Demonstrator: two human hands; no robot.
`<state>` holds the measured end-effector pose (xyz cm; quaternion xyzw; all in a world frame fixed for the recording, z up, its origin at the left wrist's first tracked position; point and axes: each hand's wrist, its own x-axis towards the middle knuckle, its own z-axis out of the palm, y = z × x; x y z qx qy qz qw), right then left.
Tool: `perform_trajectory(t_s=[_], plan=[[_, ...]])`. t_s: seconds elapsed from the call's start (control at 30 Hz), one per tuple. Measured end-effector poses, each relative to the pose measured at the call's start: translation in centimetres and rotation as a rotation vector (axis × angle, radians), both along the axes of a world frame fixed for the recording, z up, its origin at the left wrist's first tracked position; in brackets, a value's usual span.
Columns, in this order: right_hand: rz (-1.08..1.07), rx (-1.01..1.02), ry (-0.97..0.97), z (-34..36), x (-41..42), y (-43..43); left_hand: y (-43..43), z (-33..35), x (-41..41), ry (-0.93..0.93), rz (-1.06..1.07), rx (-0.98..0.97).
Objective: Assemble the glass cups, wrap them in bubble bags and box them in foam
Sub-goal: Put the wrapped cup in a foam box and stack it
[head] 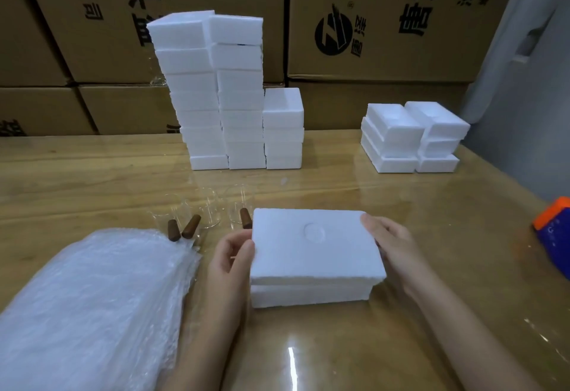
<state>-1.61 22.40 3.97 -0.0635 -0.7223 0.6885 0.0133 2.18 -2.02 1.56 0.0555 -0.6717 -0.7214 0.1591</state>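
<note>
A white foam box (pixel 311 293) sits on the wooden table in front of me, with its foam lid (pixel 314 245) lying on top, slightly askew. My left hand (pixel 231 255) grips the lid's left edge. On the right edge, my right hand (pixel 391 245) holds the lid. Behind the box stand three clear glass cups (pixel 209 211) with brown wooden handles (pixel 191 226). A thick pile of bubble bags (pixel 92 298) lies at the left.
Tall stacks of closed foam boxes (pixel 222 97) rise at the back centre. Open foam halves (pixel 410 137) are stacked at the back right. Cardboard cartons (pixel 370 20) wall the far side. An orange and blue object (pixel 555 230) sits at the right edge.
</note>
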Motion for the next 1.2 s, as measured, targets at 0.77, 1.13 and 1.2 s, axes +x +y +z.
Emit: perform_trajectory(t_s=[0.77,1.13,1.2], plan=[[0.125,0.107,-0.112,0.5,-1.0,-0.3,-1.2,-0.5,-0.1,-0.138,-0.075,-0.016],[0.335,0.239,-0.373,3.1,-1.4,0.4,-2.1,1.2,-0.2,-0.439,-0.214,-0.061],[0.315,0.238,-0.37,3.1,-1.4,0.2,-1.7,1.2,0.0,-0.436,-0.206,-0.009]])
